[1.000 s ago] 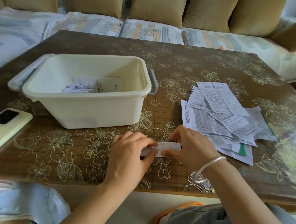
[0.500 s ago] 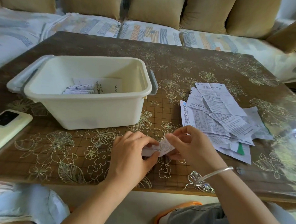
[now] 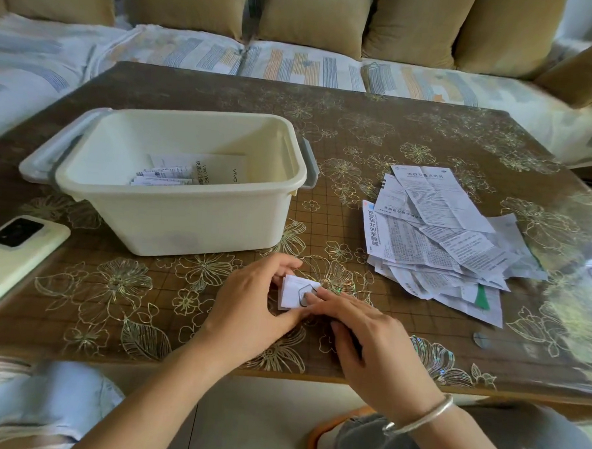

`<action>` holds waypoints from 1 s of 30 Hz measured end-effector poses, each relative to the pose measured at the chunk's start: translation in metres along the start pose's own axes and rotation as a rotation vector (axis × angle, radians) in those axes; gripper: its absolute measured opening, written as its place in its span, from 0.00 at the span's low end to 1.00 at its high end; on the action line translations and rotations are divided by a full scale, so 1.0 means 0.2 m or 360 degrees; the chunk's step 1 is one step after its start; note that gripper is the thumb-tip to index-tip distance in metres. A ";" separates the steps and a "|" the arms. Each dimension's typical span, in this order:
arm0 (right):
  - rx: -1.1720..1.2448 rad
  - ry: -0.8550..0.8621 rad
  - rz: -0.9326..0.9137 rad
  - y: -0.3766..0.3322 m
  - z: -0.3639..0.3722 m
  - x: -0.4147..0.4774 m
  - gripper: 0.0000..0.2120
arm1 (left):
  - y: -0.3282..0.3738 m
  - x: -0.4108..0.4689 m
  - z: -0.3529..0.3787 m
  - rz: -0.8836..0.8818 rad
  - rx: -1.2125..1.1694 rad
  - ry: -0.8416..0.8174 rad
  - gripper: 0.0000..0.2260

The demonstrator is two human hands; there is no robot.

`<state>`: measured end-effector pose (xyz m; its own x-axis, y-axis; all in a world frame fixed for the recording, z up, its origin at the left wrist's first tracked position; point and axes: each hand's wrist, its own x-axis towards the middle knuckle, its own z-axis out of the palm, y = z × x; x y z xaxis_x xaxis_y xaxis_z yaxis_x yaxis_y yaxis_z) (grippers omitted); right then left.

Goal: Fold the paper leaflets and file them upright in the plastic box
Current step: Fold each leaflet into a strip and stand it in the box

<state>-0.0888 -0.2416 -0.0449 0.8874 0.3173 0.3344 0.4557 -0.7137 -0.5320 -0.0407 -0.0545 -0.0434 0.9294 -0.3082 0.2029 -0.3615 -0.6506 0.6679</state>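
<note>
A small folded white leaflet (image 3: 296, 291) lies flat on the table near the front edge. My left hand (image 3: 249, 307) grips its left side with thumb and fingers. My right hand (image 3: 367, 338) presses its right edge down with the fingertips. The cream plastic box (image 3: 185, 215) with grey handles stands behind my left hand; a few folded leaflets (image 3: 187, 174) lean inside against its far wall. A loose pile of unfolded leaflets (image 3: 438, 238) lies to the right of the box.
A pale green phone (image 3: 15, 254) rests at the table's left edge. The brown table (image 3: 361, 124) has a glossy floral cover. A sofa with tan cushions (image 3: 312, 15) runs behind the table. A silver bangle (image 3: 425, 416) circles my right wrist.
The long strip of leaflet has been folded over from the right into a small square. My right hand went from lifting the paper's end to pressing it flat.
</note>
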 end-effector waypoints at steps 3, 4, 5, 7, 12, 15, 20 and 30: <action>-0.0076 -0.0013 -0.0081 0.01 0.00 -0.01 0.22 | -0.01 -0.02 0.01 0.0075 0.0045 0.0090 0.19; -0.0087 -0.0013 -0.0090 0.02 0.00 -0.01 0.22 | -0.01 -0.02 0.01 0.0090 0.0052 0.0107 0.18; -0.0084 -0.0015 -0.0079 0.02 -0.01 -0.01 0.23 | -0.02 -0.03 0.01 0.0105 0.0064 0.0116 0.16; -0.0007 -0.0010 -0.0024 0.02 -0.01 0.00 0.22 | -0.04 -0.03 -0.02 0.0175 0.0130 0.0131 0.12; 0.0530 0.0127 0.0339 0.02 -0.04 0.01 0.21 | -0.03 0.00 -0.08 0.0603 0.0494 0.0063 0.06; 0.0846 0.0141 0.0632 0.02 -0.07 0.08 0.22 | -0.06 0.02 -0.08 0.0961 0.0719 0.0035 0.02; -0.0116 -0.0118 0.0669 -0.06 -0.10 0.25 0.04 | -0.08 0.05 -0.10 0.1299 0.0934 0.0097 0.04; 0.0949 -0.0787 0.1065 -0.24 -0.26 0.48 0.18 | 0.11 0.03 -0.44 0.1497 0.0983 0.0544 0.08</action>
<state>-0.0296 -0.2098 0.0531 0.8405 0.2865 -0.4598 -0.3028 -0.4555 -0.8372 -0.0357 -0.0103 0.0353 0.2151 -0.7054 0.6754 -0.8029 -0.5215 -0.2889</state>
